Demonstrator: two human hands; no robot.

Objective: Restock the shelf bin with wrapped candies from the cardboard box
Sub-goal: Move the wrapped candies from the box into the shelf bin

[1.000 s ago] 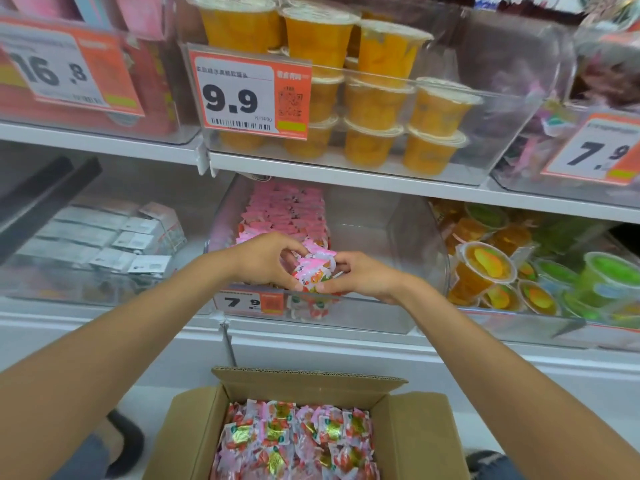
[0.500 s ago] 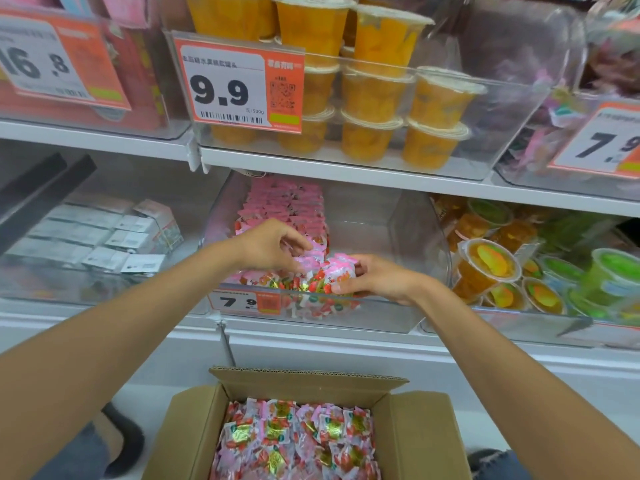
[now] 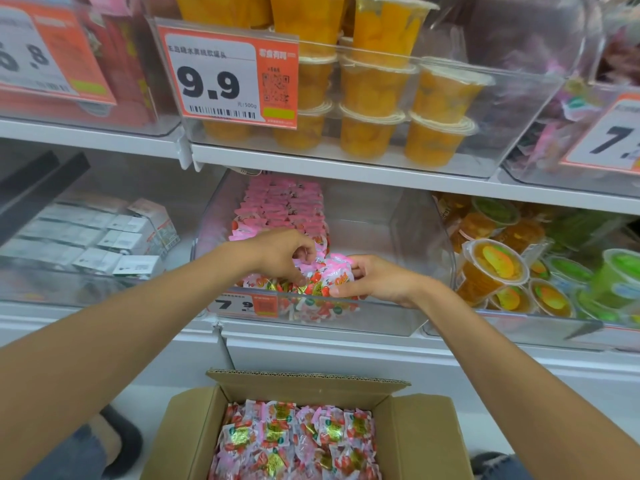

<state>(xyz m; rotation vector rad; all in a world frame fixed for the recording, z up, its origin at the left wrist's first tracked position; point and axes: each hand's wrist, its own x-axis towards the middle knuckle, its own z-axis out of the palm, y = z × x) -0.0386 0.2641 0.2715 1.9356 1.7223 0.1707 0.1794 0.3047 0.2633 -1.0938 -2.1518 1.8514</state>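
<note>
Left hand (image 3: 277, 258) and right hand (image 3: 377, 278) pinch a bunch of wrapped candies (image 3: 332, 275). Let go softly, low in the shelf bin (image 3: 381, 320) under the grip.

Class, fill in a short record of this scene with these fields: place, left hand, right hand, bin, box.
place: shop shelves, clear bin on the lower shelf
left hand: grips candies at the bin's front
right hand: pinches the same bunch
bin: pink candies in rows at its left, right part bare
box: open, below the shelf, candies inside
</note>
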